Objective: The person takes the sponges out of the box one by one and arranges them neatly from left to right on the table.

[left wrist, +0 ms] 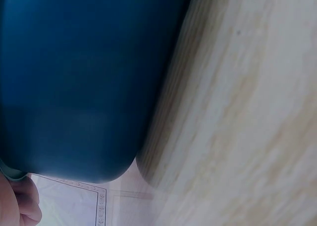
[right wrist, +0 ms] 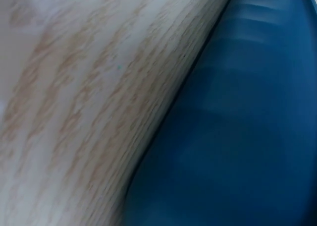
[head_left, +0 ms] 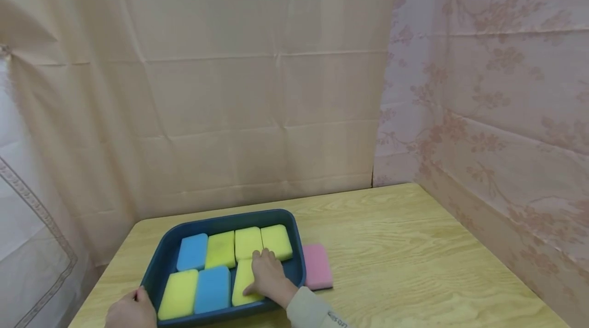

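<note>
From my remote place I see the left hand (head_left: 132, 311) grasping the near left corner of a dark blue tray (head_left: 225, 221), with its fingers curled at the rim. The right hand (head_left: 269, 273) lies spread over a yellow sponge (head_left: 241, 277), which is inside the tray, in the near row, to the right of a blue sponge (head_left: 213, 289). Whether the right hand pinches this sponge or only rests on it, I cannot tell, because the palm covers a part of it.

For handling it well, I would keep the tray firm with the left hand and let the right one work gently, with pressure spread over the sponge. In my judgement such foam yields easily, so a strong push may crumple its edge or disturb the row behind. I would also keep the right wrist high, so that the sleeve (head_left: 313, 312) does not drag on the rim.

The sponges are rectangular blocks with softly rounded corners and matt faces. A pink sponge (head_left: 317, 266), with a dark layer below, lies just beside the tray's right wall. The tray has smooth sides and rounded corners, and looks like plastic. The tabletop (head_left: 405, 246) shows a pale wood grain.
</note>
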Available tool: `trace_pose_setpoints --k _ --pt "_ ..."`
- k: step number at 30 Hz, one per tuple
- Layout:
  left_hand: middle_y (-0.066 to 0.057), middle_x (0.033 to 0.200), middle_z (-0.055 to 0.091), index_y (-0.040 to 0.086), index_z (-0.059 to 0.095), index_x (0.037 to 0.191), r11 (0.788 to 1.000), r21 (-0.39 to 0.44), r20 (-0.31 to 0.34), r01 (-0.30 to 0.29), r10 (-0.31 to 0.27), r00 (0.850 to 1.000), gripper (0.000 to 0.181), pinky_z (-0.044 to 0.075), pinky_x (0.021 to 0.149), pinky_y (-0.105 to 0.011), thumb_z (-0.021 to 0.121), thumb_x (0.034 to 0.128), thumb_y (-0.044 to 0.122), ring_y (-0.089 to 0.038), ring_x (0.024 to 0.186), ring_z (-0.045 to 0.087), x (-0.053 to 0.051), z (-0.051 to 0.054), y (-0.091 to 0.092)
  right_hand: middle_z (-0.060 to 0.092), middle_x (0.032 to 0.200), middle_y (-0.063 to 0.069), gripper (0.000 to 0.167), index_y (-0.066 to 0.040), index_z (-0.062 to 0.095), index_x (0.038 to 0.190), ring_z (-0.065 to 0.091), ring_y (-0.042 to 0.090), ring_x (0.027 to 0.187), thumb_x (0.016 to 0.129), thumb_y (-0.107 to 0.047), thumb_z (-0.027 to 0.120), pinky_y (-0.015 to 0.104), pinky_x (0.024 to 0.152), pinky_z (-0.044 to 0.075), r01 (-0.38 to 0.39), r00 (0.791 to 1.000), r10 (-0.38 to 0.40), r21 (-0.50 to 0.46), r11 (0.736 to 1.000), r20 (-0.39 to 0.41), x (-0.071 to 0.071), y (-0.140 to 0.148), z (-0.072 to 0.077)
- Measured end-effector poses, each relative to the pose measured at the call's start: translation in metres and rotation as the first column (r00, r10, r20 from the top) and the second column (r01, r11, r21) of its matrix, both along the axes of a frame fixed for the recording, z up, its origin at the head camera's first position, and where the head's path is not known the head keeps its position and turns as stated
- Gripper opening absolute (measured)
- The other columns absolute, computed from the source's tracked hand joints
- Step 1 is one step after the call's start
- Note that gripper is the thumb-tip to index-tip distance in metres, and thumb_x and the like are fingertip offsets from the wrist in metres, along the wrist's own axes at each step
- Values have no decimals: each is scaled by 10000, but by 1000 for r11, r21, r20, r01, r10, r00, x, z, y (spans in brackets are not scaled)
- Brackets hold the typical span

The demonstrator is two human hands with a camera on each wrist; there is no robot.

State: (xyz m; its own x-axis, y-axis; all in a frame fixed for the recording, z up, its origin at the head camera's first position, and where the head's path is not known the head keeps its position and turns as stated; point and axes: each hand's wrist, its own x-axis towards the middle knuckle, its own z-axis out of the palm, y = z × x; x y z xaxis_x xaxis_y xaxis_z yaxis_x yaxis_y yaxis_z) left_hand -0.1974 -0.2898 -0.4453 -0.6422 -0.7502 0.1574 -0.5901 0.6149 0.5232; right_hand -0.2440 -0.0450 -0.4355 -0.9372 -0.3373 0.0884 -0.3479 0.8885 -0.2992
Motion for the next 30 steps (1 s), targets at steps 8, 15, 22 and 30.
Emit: trace_pose_setpoints --k 8,15,22,30 --pt "-304 941 581 -103 578 978 1000 -7 3 6 -6 1000 329 431 661 -468 408 916 172 -420 809 546 -1 -2 -1 370 847 68 667 10 549 959 357 163 706 529 -419 823 234 538 368 -12 1000 13 -94 996 11 3 3 3" --pt "-304 951 576 -104 574 991 1000 1 -8 -14 14 1000 323 432 676 -464 414 915 166 -422 824 540 0 1 2 438 941 137 665 -14 490 1099 462 174 703 610 -329 812 267 584 449 -32 991 61 -236 971 120 1 7 4" --pt "-304 965 568 -99 566 1019 1000 21 19 -9 8 1000 336 432 707 -469 403 922 178 -422 854 535 0 2 2 512 936 147 580 -38 460 1158 508 173 739 706 -247 759 312 643 469 -26 979 86 -305 952 183 1 11 4" --pt "-311 975 565 -89 571 1027 1000 9 13 2 -2 1000 336 431 693 -470 408 919 184 -428 847 534 0 1 0 519 1031 186 682 52 431 1195 543 249 893 678 -223 780 358 771 474 5 981 66 -367 930 180 1 10 6"
